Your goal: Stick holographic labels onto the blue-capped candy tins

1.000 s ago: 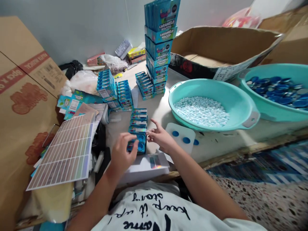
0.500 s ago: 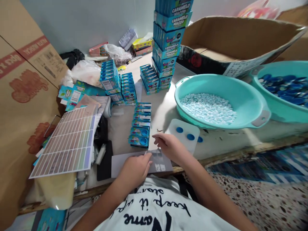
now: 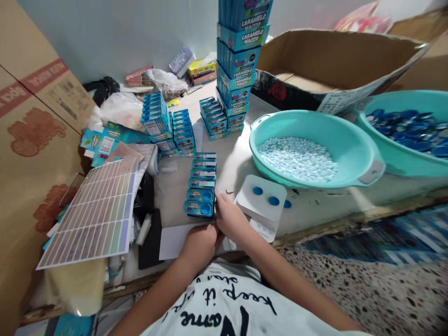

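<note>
from where i stand, the step in hand looks like close fingerwork: the left hand point(image 3: 202, 242) and right hand point(image 3: 233, 217) meet at the near end of a row of small blue boxes point(image 3: 199, 182), the right fingers at its side, though whether they touch it i can't tell. both grips are curled inward, the fingertips hidden, so i can't say how far open either is or whether it has hold of anything. the row lies straight ahead of the person; its four farther boxes carry a pale strip across the top, the two nearest show bare round blue caps. i'd judge the next move calls for a narrow pinch and steady wrists, since a nudge could push the row askew. under the left wrist lies a white sheet point(image 3: 171, 242), and past the right hand a white card point(image 3: 268, 210) with blue discs. the tabletop point(image 3: 171, 186) is crowded: a tower of blue boxes point(image 3: 238, 70) at the back, a turquoise basin point(image 3: 350, 140) of pale sweets to the right, a shiny ruled sheet point(image 3: 91, 210) to the left. a big carton point(image 3: 31, 93) leans in by a grey wall point(image 3: 122, 37), and the floor point(image 3: 350, 275) is speckled.
</note>
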Demonstrator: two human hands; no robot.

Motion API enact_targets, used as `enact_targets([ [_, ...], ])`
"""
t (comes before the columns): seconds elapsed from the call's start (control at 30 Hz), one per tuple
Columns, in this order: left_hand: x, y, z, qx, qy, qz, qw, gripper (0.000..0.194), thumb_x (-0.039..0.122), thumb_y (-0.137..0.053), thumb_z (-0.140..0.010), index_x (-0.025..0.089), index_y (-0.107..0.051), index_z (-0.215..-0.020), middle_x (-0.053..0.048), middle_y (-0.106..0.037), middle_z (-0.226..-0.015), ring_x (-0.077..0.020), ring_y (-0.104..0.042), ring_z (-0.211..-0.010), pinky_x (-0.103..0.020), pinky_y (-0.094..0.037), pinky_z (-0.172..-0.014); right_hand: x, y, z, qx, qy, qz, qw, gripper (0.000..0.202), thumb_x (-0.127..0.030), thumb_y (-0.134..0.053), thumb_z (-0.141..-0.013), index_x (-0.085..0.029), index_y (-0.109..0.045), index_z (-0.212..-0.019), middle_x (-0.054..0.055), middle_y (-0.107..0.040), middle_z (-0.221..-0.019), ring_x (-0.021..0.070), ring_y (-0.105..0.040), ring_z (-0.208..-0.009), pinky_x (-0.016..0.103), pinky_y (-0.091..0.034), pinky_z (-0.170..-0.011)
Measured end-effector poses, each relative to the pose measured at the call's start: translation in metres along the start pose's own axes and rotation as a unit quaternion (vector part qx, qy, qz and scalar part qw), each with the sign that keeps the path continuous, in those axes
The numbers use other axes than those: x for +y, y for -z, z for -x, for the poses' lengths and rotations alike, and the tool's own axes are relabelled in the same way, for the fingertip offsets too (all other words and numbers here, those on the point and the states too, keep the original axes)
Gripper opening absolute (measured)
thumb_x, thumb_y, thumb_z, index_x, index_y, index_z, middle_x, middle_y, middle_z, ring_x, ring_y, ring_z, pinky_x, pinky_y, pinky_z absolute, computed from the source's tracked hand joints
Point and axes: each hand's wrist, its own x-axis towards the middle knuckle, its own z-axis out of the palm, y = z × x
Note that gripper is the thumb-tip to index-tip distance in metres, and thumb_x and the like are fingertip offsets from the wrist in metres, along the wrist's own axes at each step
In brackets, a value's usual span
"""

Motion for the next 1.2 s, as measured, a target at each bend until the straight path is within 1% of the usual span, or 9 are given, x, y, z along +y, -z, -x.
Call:
enact_targets([
  [0.1, -0.006, -0.009, 0.002, 0.032, -0.012, 0.019, 0.999, 0.025, 0.030, -0.052, -0.099, 0.016, -0.069, -0.112, -0.014, -0.076, -0.101, -0.0282, -0.073, -0.086, -0.034, -0.054, -0.074, 0.000, -0.003, 0.010, -0.006, 0.004, 0.047, 0.999, 0.056, -0.005, -0.041, -0.087, -0.008, -0.055, -0.142, 0.021, -0.066, -0.118, 0.0294, -0.067, -0.096, 0.038, -0.054, -0.082],
  [0.27, -0.014, -0.017, 0.006, 0.081, -0.050, 0.076, 0.993, 0.018, 0.029, -0.054, -0.099, 0.023, -0.071, -0.103, -0.004, -0.075, -0.089, -0.0212, -0.072, -0.080, -0.029, -0.051, -0.071, 0.029, 0.017, 0.032, 0.115, 0.083, 0.064, 0.988, 0.042, -0.012, -0.043, -0.094, -0.019, -0.069, -0.126, 0.018, -0.066, -0.123, 0.0308, -0.063, -0.112, 0.047, -0.053, -0.097],
  [0.53, -0.018, -0.022, 0.006, 0.147, -0.162, 0.105, 0.970, 0.014, 0.021, -0.055, -0.095, 0.021, -0.069, -0.091, -0.008, -0.071, -0.103, -0.0193, -0.068, -0.091, -0.030, -0.053, -0.083, 0.061, 0.035, 0.049, 0.063, 0.171, 0.056, 0.982, 0.023, -0.024, -0.058, -0.094, -0.026, -0.078, -0.107, 0.012, -0.066, -0.134, 0.0343, -0.052, -0.135, 0.057, -0.047, -0.109],
  [0.73, -0.015, -0.016, 0.015, 0.115, -0.249, 0.246, 0.930, 0.022, 0.023, -0.054, -0.094, 0.024, -0.062, -0.073, -0.005, -0.075, -0.081, -0.0180, -0.070, -0.080, -0.035, -0.055, -0.080, 0.060, 0.021, 0.049, 0.064, 0.152, 0.111, 0.980, 0.018, -0.024, -0.071, -0.087, -0.026, -0.078, -0.103, 0.010, -0.068, -0.129, 0.0378, -0.049, -0.138, 0.060, -0.044, -0.110],
  [0.8, -0.010, 0.000, 0.022, 0.167, -0.213, 0.331, 0.904, 0.021, 0.028, -0.061, -0.092, 0.025, -0.058, -0.071, -0.004, -0.074, -0.076, -0.0187, -0.071, -0.074, -0.036, -0.057, -0.074, 0.057, 0.016, 0.048, 0.069, 0.133, 0.125, 0.981, 0.021, -0.020, -0.070, -0.086, -0.025, -0.077, -0.106, 0.011, -0.068, -0.130, 0.0387, -0.047, -0.139, 0.061, -0.041, -0.111],
  [0.87, -0.004, 0.024, 0.026, 0.284, -0.141, 0.404, 0.858, 0.019, 0.029, -0.068, -0.088, 0.025, -0.056, -0.073, -0.003, -0.073, -0.073, -0.0181, -0.070, -0.070, -0.034, -0.057, -0.069, 0.052, 0.013, 0.048, 0.072, 0.119, 0.113, 0.984, 0.031, -0.016, -0.066, -0.086, -0.025, -0.074, -0.114, 0.013, -0.067, -0.132, 0.0385, -0.048, -0.138, 0.064, -0.035, -0.114],
  [0.97, 0.000, 0.061, 0.019, 0.404, 0.000, 0.466, 0.787, 0.022, 0.032, -0.076, -0.082, 0.022, -0.057, -0.077, -0.002, -0.073, -0.075, -0.0162, -0.070, -0.071, -0.029, -0.057, -0.069, 0.037, 0.018, 0.042, 0.108, 0.105, -0.003, 0.989, 0.043, -0.020, -0.059, -0.091, -0.024, -0.062, -0.133, 0.014, -0.068, -0.129, 0.0334, -0.059, -0.127, 0.061, -0.037, -0.113],
  [1.1, -0.005, 0.091, -0.004, 0.308, 0.089, 0.578, 0.751, 0.040, 0.049, -0.084, -0.067, 0.019, -0.058, -0.075, 0.000, -0.069, -0.066, -0.0145, -0.067, -0.060, -0.024, -0.054, -0.059, 0.005, 0.041, 0.027, 0.129, 0.085, -0.245, 0.957, 0.051, -0.046, -0.052, -0.098, -0.024, -0.052, -0.144, 0.014, -0.070, -0.123, 0.0287, -0.066, -0.114, 0.047, -0.052, -0.098],
  [1.2, -0.007, 0.094, -0.018, 0.253, 0.097, 0.631, 0.727, 0.045, 0.052, -0.086, -0.060, 0.018, -0.059, -0.075, 0.001, -0.066, -0.061, -0.0142, -0.065, -0.057, -0.022, -0.049, -0.052, -0.015, 0.054, 0.013, 0.086, 0.106, -0.321, 0.937, 0.047, -0.055, -0.061, -0.092, -0.024, -0.066, -0.127, 0.010, -0.074, -0.112, 0.0266, -0.069, -0.103, 0.041, -0.054, -0.090],
])
